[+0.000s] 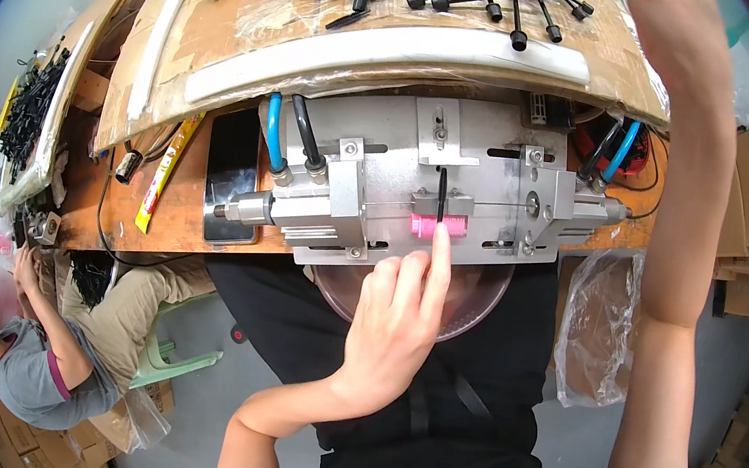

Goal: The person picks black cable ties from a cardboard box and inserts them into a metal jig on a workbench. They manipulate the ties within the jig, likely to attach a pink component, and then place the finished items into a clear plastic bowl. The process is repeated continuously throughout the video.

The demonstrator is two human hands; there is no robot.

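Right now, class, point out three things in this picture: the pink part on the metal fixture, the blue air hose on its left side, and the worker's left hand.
pink part (439, 228), head view, middle of its pink face.
blue air hose (273, 128), head view, midway along the tube.
left hand (392, 320), head view, back of the hand.

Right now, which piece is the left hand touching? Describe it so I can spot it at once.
Find the grey metal fixture on the wooden bench edge. At its middle sits a bright pink block; the left hand fingertip meets a thin black strip standing upright there, the only black upright piece on the plate.
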